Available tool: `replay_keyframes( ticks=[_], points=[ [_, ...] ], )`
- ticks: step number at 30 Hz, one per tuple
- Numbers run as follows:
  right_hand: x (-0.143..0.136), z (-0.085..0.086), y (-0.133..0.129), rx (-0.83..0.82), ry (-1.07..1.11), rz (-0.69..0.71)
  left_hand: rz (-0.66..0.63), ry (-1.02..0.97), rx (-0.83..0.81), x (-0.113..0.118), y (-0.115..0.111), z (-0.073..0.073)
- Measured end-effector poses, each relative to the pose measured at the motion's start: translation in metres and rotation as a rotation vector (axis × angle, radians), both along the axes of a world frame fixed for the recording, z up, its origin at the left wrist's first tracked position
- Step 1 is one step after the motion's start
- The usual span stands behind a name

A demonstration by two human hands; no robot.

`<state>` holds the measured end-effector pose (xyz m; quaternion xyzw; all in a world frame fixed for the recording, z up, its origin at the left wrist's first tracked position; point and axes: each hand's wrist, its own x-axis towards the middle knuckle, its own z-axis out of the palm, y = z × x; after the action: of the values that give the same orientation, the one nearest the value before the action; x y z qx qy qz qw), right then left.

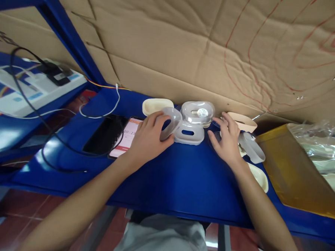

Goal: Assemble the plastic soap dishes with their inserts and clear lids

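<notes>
My left hand (pixel 152 136) grips a grey translucent oval plastic dish (pixel 171 122), tilted on its side between thumb and fingers. Directly right of it lies a light grey oval piece with a slot (pixel 194 137). Behind that piece sits a clear oval cover (pixel 195 110) with a round white sticker. My right hand (pixel 226 138) is open, thumb and fingers apart, over several plastic parts to the right of the cover; what lies under its palm is partly hidden. Beside its wrist are a grey dish (pixel 252 148) and a cream dish (pixel 259 177).
A cream dish (pixel 154 105) and a peach dish (pixel 244 121) stand along the cardboard wall (pixel 166 46). To the left lie a phone with a lit timer (pixel 126 140), a black phone (pixel 103 133) and cables. At right is a carton (pixel 288 173) beside bagged parts (pixel 323 152).
</notes>
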<state>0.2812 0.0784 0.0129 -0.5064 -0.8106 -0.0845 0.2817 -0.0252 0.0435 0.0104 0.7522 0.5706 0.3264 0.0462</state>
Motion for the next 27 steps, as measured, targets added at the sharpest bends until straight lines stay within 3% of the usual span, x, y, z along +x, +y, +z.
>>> replay_keyframes(
  ticks=[6, 10, 16, 20, 24, 27],
  points=[
    [0.051, 0.012, -0.036, -0.021, 0.180, -0.042, -0.219, -0.001, 0.011, 0.009, -0.013, 0.007],
    [0.065, 0.021, -0.043, -0.026, 0.237, -0.113, -0.339, 0.066, -0.018, 0.017, -0.024, 0.009],
    [0.050, 0.004, -0.043, -0.117, 0.078, 0.054, -0.347, 0.131, -0.017, 0.019, -0.027, 0.002],
    [0.037, -0.010, -0.037, -0.114, -0.072, 0.072, -0.338, 0.143, -0.002, 0.018, -0.025, 0.002],
    [0.025, -0.006, -0.018, -0.095, -0.166, 0.052, -0.358, 0.151, -0.017, 0.014, -0.023, 0.006],
    [0.017, 0.000, -0.001, -0.095, -0.186, 0.094, -0.474, 0.145, -0.065, 0.012, -0.023, 0.011]
  ],
)
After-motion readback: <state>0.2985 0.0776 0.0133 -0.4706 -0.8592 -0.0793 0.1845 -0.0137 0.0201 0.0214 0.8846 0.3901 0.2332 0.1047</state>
